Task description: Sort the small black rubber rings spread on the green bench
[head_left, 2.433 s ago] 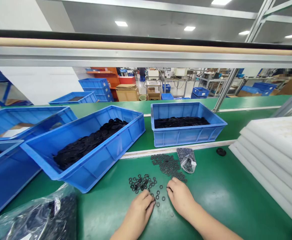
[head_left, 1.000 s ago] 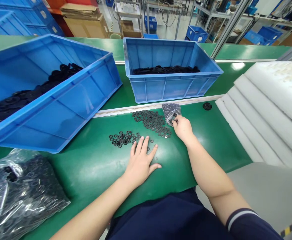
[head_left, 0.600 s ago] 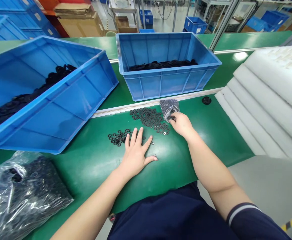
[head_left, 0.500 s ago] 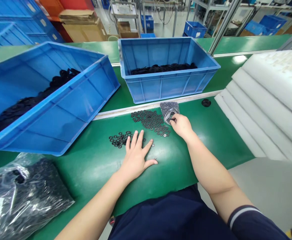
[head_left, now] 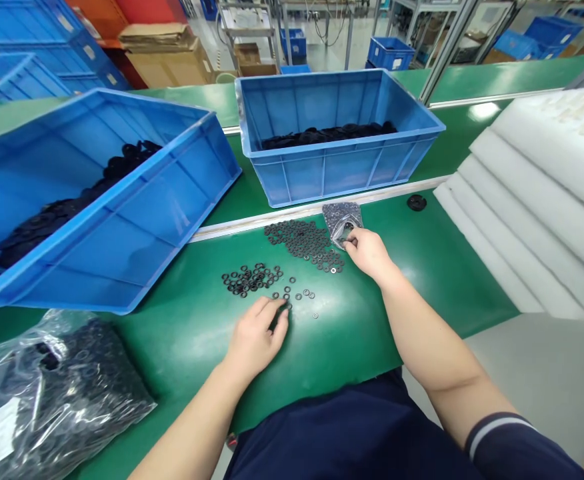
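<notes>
Rings [head_left: 250, 281] lie heaped on the counter [head_left: 187, 360], just ahead of my left hand [head_left: 257, 335], with a few loose ones spread off its fingertips to the right. Being round, they offer no long axis. My left hand is clearly the nearer: its thumb and forefinger curve in at a loose ring, though I cannot tell whether they pinch it. My right hand [head_left: 368, 252] is at the mouth of the bag [head_left: 341, 215], right of the washers [head_left: 303, 241]; its fingertips' grasp I cannot tell.
</notes>
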`<state>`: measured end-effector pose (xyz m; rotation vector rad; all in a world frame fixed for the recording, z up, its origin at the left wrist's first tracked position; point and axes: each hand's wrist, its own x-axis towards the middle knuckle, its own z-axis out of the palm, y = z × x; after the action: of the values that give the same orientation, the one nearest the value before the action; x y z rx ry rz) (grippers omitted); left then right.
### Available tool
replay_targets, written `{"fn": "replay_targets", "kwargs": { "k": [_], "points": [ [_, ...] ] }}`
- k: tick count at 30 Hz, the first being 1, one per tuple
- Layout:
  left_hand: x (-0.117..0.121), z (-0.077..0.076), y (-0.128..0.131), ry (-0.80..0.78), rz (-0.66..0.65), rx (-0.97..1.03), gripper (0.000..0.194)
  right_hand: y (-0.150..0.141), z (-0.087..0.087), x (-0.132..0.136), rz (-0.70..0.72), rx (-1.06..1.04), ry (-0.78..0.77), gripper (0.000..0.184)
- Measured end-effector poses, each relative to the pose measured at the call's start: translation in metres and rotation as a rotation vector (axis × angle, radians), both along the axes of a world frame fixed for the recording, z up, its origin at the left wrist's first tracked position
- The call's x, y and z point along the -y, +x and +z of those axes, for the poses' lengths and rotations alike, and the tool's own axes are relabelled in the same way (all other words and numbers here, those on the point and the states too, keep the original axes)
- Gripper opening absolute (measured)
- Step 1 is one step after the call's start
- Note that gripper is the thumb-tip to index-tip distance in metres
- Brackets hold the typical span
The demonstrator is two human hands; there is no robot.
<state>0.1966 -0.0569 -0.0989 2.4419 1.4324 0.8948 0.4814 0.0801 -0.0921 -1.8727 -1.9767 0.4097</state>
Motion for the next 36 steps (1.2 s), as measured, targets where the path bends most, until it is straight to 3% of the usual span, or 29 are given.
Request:
{"fn": "replay_targets", "kwargs": {
  "k": [4, 8, 11, 15, 18, 22, 31, 36],
  "points": [
    [0.013, -0.004, 0.024, 0.045, -0.118, -0.045, 0.022, 0.005, -0.001, 0.002, -0.018, -0.075, 0.028, 0.013],
    [0.018, -0.008, 0.042, 0.017, -0.142, -0.188, 0.024, 0.001, 0.008, 0.013, -0.046, -0.177, 0.167, 0.022],
    [0.017, -0.008, 0.047, 0.016, -0.146, -0.229, 0.028, -0.017, 0.014, 0.029, 0.097, -0.185, 0.198, 0.017],
    [0.016, -0.004, 0.044, 0.043, -0.180, -0.219, 0.027, -0.054, 0.010, 0.048, 0.382, -0.110, 0.093, 0.014],
    [0.013, -0.001, 0.035, 0.035, -0.220, -0.210, 0.024, -0.072, 0.006, 0.054, 0.468, 0.025, -0.015, 0.017],
    [0.009, -0.001, 0.023, -0.007, -0.213, -0.145, 0.021, -0.077, 0.009, 0.056, 0.437, 0.162, -0.132, 0.023],
    [0.010, -0.006, 0.023, 0.002, -0.085, -0.133, 0.021, -0.077, 0.016, 0.059, 0.417, 0.216, -0.129, 0.022],
    [0.004, -0.002, 0.012, -0.050, -0.019, 0.006, 0.017, -0.083, 0.014, 0.059, 0.432, 0.222, -0.114, 0.021]
  ]
}}
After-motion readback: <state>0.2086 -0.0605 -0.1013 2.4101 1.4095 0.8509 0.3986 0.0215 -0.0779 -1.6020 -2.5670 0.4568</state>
